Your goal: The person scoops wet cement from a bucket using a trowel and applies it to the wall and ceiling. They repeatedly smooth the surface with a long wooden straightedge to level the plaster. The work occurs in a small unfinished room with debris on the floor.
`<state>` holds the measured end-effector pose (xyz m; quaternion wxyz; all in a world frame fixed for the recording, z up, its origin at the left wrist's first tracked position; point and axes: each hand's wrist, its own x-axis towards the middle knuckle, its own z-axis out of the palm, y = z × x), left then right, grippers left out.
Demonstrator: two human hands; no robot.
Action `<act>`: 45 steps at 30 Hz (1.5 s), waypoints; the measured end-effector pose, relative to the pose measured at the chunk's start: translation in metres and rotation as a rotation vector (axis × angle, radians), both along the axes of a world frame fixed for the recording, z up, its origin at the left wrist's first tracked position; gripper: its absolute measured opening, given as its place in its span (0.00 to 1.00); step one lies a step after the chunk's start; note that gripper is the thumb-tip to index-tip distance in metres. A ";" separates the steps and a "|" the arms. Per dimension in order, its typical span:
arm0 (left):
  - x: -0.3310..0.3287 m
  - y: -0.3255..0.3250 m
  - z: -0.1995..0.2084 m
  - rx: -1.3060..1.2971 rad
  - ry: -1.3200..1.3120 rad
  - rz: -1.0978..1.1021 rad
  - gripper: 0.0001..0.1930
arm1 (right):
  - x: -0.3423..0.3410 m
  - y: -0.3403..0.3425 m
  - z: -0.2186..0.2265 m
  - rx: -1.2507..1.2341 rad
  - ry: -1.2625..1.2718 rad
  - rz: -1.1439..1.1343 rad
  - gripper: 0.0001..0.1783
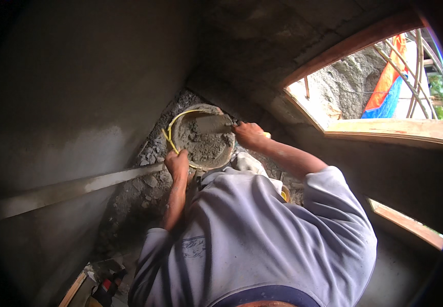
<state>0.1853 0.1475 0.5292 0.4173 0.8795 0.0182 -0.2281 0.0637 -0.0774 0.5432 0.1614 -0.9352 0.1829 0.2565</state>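
A round bucket (228, 153) holding wet grey mortar (203, 147) stands in front of me, with a yellow handle (168, 134) lying along its left rim. My left hand (177, 162) is closed at the bucket's near-left rim, by the lower end of the handle; its fingertips are partly hidden. In my right hand (249, 135) is a trowel, gripped by its handle at the bucket's right rim. The flat, mortar-smeared trowel blade (214, 124) reaches left over the mortar inside the bucket.
A long pale bar (78, 190) slants along the left wall, ending beside my left hand. Rubble (150, 180) covers the floor around the bucket. A wood-framed window opening (385, 127) is at right. Wood and other items (98, 281) lie at lower left.
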 end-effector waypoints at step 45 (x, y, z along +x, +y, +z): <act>0.016 0.084 -0.100 -0.003 0.081 0.639 0.16 | 0.047 -0.030 0.059 1.120 0.243 -0.126 0.14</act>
